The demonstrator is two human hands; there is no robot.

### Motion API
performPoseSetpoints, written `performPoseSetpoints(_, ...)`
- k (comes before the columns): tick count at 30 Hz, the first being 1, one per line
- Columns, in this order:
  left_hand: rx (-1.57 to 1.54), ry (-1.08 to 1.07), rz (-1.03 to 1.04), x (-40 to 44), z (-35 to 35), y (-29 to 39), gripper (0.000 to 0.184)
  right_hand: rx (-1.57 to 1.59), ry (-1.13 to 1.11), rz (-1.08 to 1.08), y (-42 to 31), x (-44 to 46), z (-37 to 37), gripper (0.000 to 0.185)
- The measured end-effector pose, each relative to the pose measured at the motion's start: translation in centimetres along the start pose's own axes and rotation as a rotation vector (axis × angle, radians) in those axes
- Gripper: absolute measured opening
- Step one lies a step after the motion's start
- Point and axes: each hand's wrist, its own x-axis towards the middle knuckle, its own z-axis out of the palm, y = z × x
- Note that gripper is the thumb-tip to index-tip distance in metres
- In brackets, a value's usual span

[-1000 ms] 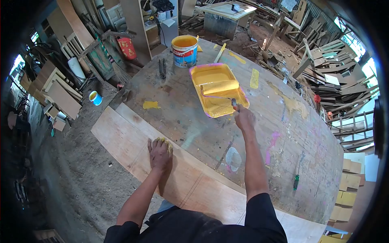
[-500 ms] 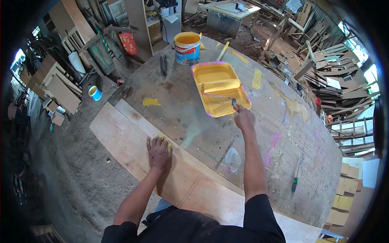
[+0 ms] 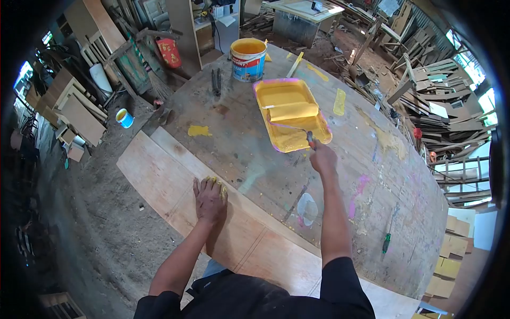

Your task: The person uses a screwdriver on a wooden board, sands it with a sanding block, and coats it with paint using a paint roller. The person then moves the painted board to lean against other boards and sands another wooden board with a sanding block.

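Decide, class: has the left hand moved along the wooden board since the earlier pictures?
No, no visible shift either way: the left hand lies on the same part of the wooden board, about as far from its dark crosswise lines.

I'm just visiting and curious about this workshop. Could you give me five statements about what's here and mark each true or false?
1. The right hand grips a paint roller by its handle. True.
2. Both hands are on that handle. False: the left hand rests on a wooden board.
3. The paint roller's head is in the paint tray. True.
4. The wooden board is painted yellow all over. False: wood shows across it.
5. A green-handled screwdriver lies on the table. True.
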Motion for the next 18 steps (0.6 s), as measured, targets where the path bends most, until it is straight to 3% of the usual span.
performPoseSetpoints(3,-0.008,0.007,0.007,-0.1,0.1,-0.2,0.038,0.069,0.040,0.006,-1.6,1.6,-0.6,0.038)
performPoseSetpoints(12,-0.031,0.016,-0.011,0.1,-0.6,0.6,0.035,-0.011,0.032,0.082,0.3,-7.2,-2.2,0.039)
performPoseSetpoints(18,-0.015,0.017,0.001,0.1,-0.6,0.3,0.035,0.095,0.040,-0.047,-0.6,0.8,1.5,0.043)
